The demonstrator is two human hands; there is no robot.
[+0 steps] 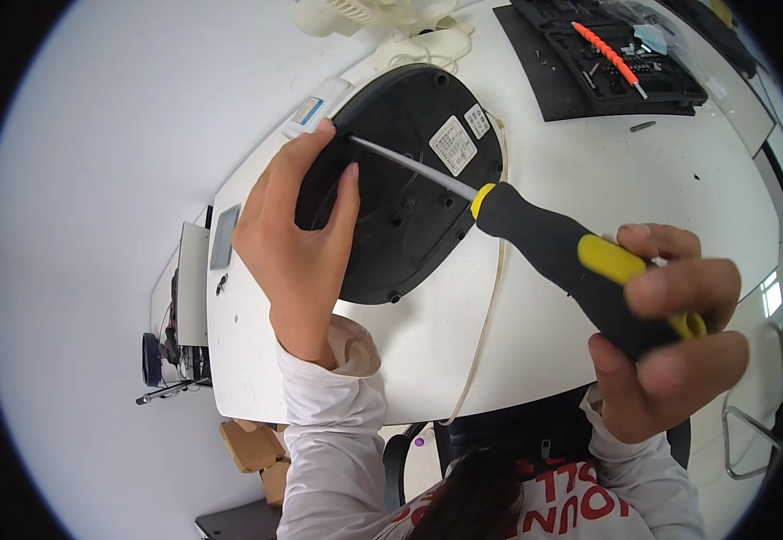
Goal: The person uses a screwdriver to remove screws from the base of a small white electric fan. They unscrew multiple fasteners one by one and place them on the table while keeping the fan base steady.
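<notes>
A black rounded plastic base (427, 193) lies underside up on the white table, with two white labels and several screw holes showing. My right hand (675, 333) is wrapped round the handle end of a black and yellow screwdriver (544, 234). The long metal shaft runs up and left, its tip at a hole near the base's left edge. Beside that tip is my left hand (297, 211), thumb and index finger apart, resting at the edge of the base. Its other fingers are partly hidden. Whether a screw sits in the hole cannot be made out.
A cream-coloured appliance (418, 40) stands beyond the base. At the far right are an open black tool case (589, 76) and an orange flexible shaft (607, 56). A small metal bit (643, 126) lies nearby. A pale cable (492, 324) runs down past the base; a phone (225, 237) lies left.
</notes>
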